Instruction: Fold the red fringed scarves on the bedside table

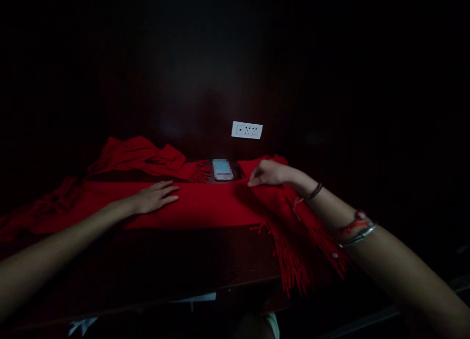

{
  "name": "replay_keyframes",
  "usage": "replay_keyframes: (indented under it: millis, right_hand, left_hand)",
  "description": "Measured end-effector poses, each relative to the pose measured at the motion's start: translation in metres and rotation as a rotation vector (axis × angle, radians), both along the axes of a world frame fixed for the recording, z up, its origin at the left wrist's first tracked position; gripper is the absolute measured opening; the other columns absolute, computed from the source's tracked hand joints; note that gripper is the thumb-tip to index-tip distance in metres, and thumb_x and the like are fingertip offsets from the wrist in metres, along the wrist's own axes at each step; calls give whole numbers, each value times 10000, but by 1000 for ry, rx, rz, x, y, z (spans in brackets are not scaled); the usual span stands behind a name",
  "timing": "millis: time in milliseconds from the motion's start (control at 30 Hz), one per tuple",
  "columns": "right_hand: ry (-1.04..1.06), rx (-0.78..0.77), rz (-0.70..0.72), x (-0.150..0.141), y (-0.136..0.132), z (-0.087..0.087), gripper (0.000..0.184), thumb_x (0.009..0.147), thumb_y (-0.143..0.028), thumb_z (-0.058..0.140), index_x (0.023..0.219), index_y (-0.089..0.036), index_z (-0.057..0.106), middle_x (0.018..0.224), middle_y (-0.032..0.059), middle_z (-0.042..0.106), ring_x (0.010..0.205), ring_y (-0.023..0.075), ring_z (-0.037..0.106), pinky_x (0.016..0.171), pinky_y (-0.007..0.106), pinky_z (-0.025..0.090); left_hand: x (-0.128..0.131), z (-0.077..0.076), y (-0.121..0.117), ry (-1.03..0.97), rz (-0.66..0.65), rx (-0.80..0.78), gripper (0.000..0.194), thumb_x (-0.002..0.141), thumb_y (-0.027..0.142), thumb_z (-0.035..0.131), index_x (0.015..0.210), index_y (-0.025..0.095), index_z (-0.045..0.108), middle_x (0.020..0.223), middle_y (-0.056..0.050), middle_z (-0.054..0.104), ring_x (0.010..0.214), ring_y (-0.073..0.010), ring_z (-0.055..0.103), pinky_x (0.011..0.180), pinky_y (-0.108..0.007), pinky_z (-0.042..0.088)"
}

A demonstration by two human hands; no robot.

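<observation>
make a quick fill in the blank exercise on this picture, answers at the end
1. The left hand lies on cloth coloured ____.
2. The arm wearing bracelets is the ____ one.
3. The wall socket is coloured ____.
4. The phone lies with its screen facing ____.

Missing words: red; right; white; up

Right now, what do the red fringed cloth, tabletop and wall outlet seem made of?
Red fringed cloth: soft matte fabric, possibly wool, going by folds and tassels. Tabletop: probably dark, low-sheen wood or veneer, faintly grained. Wall outlet: likely plastic, smooth white faceplate.
</observation>
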State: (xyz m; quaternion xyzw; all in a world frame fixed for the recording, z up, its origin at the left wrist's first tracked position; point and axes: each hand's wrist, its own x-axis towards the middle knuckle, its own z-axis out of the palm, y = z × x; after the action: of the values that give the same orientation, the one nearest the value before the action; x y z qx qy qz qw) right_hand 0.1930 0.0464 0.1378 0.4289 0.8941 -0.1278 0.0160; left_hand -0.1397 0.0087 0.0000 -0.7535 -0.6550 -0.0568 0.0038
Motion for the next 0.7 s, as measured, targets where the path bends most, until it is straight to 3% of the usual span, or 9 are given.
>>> replay_keyframes:
  millis: [67,100,133,200,267,333,433,567,700]
  right_hand:
    - [47,-128,63,-29,-26,-29,202,721,-250,548,879,-143,616,783,18,629,637,74,545,608,160,439]
    - [98,-323,63,-39,-36,-44,226,749,-225,514,938,-125,588,779,30,627,583,65,543,555,163,447]
    - [133,-479,58,-46,-43,-57,227,775,-209,473,955,-108,569,781,39,624,552,56,544,533,165,450]
    - [160,-560,28,-48,-48,-75,236,811,-207,407,940,-82,562,783,64,621,535,60,549,525,176,454]
    - [170,-364,-9,-39,-43,-82,262,827,-221,369,914,-82,573,807,89,618,614,95,572,585,203,455]
    - [166,-26,-17,-25,-36,-86,270,819,-256,386,933,-109,582,898,106,604,789,154,567,713,250,431]
    - [128,280,-7,-8,-35,-100,431,784,-395,420,1136,-151,470,1148,127,479,1076,238,408,895,367,314]
    - [47,228,58,-5,-50,-129,620,765,-555,309,1279,-212,263,1324,104,264,1210,273,195,944,516,155]
    - [117,221,156,-11,-46,-125,522,817,-493,240,1208,-184,393,1232,106,408,1146,220,333,950,426,231]
  left_hand:
    - [24,-11,-6,-2,23,-156,592,756,552,254,1262,249,298,1347,-63,222,1217,-262,191,935,-434,213]
    - [31,-14,-9,6,50,-190,593,764,552,235,1282,263,243,1363,-60,163,1229,-273,142,937,-472,180]
    - [36,-16,-13,4,76,-186,586,771,551,223,1289,279,211,1370,-55,130,1234,-277,111,935,-497,154]
    - [38,-18,-19,-6,85,-140,567,783,541,207,1292,292,187,1373,-47,116,1240,-260,88,944,-498,124]
    - [36,-17,-23,-18,63,-104,560,789,539,200,1289,288,200,1369,-47,139,1241,-243,98,952,-481,123]
    - [34,-18,-24,-30,56,-86,560,791,540,196,1285,276,225,1364,-57,160,1239,-242,111,952,-480,127]
    - [32,-22,-22,-44,30,-52,552,798,532,204,1275,260,258,1359,-75,177,1238,-246,115,946,-492,135]
    - [33,-28,-20,-43,-104,50,497,819,483,227,1255,257,302,1344,-73,227,1228,-237,157,944,-474,168]
    - [50,-17,-30,-53,-289,202,430,841,421,241,1138,202,462,1174,-75,449,1096,-189,375,925,-337,264]
